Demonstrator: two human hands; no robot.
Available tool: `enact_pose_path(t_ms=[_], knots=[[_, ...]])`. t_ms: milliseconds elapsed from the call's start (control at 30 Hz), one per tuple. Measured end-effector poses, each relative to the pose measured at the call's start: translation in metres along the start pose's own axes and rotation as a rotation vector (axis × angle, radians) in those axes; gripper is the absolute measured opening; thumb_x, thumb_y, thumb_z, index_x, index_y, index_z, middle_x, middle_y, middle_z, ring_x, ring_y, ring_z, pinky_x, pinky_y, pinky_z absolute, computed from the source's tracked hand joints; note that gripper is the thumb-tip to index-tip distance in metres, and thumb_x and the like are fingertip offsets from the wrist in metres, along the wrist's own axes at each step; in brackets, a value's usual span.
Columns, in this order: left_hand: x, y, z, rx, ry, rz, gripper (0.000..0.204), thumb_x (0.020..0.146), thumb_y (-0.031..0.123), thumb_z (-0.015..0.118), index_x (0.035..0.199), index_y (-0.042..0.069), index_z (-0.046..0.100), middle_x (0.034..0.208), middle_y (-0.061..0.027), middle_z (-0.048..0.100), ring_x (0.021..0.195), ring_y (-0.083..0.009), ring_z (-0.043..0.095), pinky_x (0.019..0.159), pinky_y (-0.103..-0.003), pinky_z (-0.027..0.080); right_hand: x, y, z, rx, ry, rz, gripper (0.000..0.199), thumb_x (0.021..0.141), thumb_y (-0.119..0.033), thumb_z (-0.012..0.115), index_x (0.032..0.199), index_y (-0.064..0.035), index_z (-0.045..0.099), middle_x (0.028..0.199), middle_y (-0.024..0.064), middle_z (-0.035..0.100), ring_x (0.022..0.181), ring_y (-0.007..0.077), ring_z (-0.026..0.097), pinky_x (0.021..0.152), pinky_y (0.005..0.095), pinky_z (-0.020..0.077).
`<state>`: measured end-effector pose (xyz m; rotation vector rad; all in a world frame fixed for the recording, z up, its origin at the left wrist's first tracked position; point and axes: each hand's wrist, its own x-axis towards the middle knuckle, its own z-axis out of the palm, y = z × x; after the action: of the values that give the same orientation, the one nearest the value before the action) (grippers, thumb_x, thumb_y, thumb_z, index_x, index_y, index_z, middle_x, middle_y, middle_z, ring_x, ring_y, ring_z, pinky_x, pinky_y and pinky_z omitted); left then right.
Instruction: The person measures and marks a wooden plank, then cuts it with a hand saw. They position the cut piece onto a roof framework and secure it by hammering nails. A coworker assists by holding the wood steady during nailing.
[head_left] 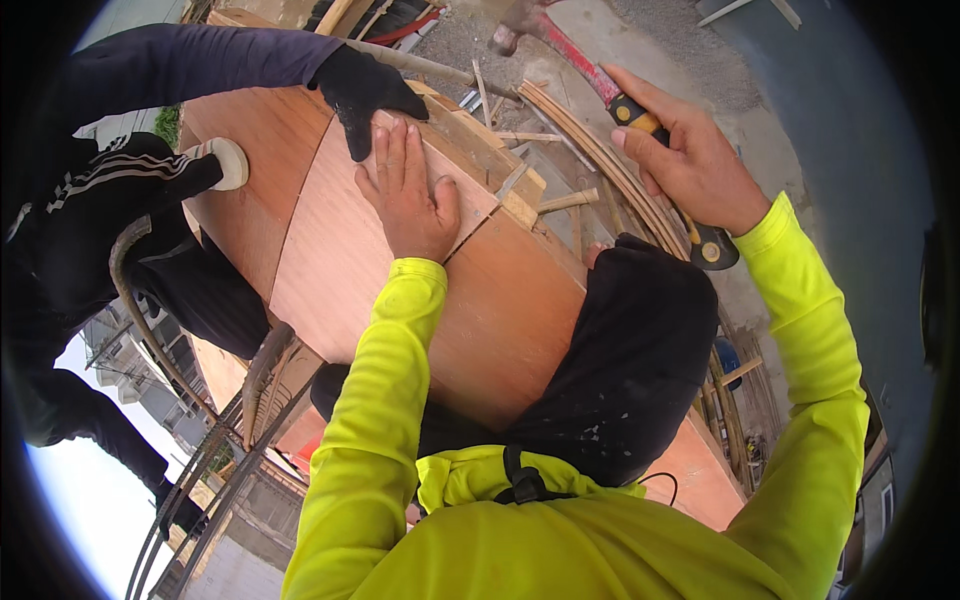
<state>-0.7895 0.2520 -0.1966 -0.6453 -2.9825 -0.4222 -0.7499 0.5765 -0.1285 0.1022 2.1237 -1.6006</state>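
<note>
My left hand (410, 195) lies flat on a pale plywood panel (325, 240), fingers stretched forward near its far edge. My right hand (690, 150) is closed round the grip of a hammer (580, 62) with a red, black and yellow handle. The hammer is raised to the right of the panel, its head toward the top of the picture and partly blurred. A co-worker's black-gloved hand (365, 95) rests at the panel's far edge, right beside my left fingertips. Redder plywood sheets (510, 310) adjoin the pale panel on both sides, with narrow seams between.
Timber framing (500, 165) runs along the panels' right edge. Long thin wooden strips (600, 150) lie beyond it, above concrete ground at a lower level. At left, the co-worker's dark-clothed leg (120, 190) is close to bent steel bars (150, 320). My knee (640, 340) is over the near sheet.
</note>
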Motion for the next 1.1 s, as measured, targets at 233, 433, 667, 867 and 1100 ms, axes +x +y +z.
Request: enact_pose_path(t_ms=[233,433,667,867,1100], knots=[[0.000,-0.001,0.000,0.008,0.004,-0.003,0.069,0.084,0.021,0.057,0.149,0.002,0.047,0.162,-0.0129,0.040,0.154,-0.0325,0.028,0.119,-0.066,0.011,-0.003,0.000,0.002,-0.137,-0.228,-0.092,0.065,0.097,-0.009,0.060,0.156,-0.0005,0.035,0.080,0.0125,0.060,0.071,0.0192,0.056,0.074,0.0306,0.0495],[0.000,0.000,-0.002,0.023,0.003,0.007,0.068,0.084,0.021,0.058,0.149,0.002,0.048,0.161,-0.0130,0.041,0.153,-0.0327,0.029,0.118,-0.067,0.013,-0.007,0.003,0.008,-0.003,-0.231,0.015,0.073,0.097,-0.006,0.061,0.162,-0.0087,0.027,0.079,0.0007,0.057,0.069,0.0114,0.054,0.067,0.0260,0.0472],[0.000,-0.001,0.000,0.001,0.020,0.016,0.069,0.084,0.021,0.057,0.150,0.002,0.047,0.161,-0.0127,0.041,0.153,-0.0328,0.028,0.118,-0.068,0.013,-0.006,0.000,0.012,0.249,0.317,-0.011,0.071,0.094,-0.011,0.061,0.158,-0.0019,0.031,0.080,0.0213,0.064,0.075,0.0359,0.062,0.079,0.0400,0.0517],[-0.001,0.000,-0.004,0.011,0.011,0.000,0.066,0.085,0.015,0.052,0.149,0.002,0.048,0.160,-0.0136,0.041,0.154,-0.0335,0.028,0.120,-0.064,0.011,-0.011,-0.003,0.008,-0.093,-0.143,-0.046,0.068,0.097,-0.008,0.060,0.158,-0.0025,0.032,0.086,0.0134,0.063,0.072,0.0163,0.058,0.074,0.0331,0.0519],[0.001,0.000,-0.001,0.011,0.011,0.007,0.064,0.086,0.014,0.048,0.149,0.002,0.047,0.161,-0.0120,0.041,0.153,-0.0322,0.029,0.118,-0.067,0.012,-0.009,-0.009,0.006,-0.138,-0.161,-0.073,0.063,0.096,-0.010,0.059,0.154,0.0013,0.036,0.082,0.0143,0.063,0.070,0.0245,0.060,0.071,0.0366,0.0509]])
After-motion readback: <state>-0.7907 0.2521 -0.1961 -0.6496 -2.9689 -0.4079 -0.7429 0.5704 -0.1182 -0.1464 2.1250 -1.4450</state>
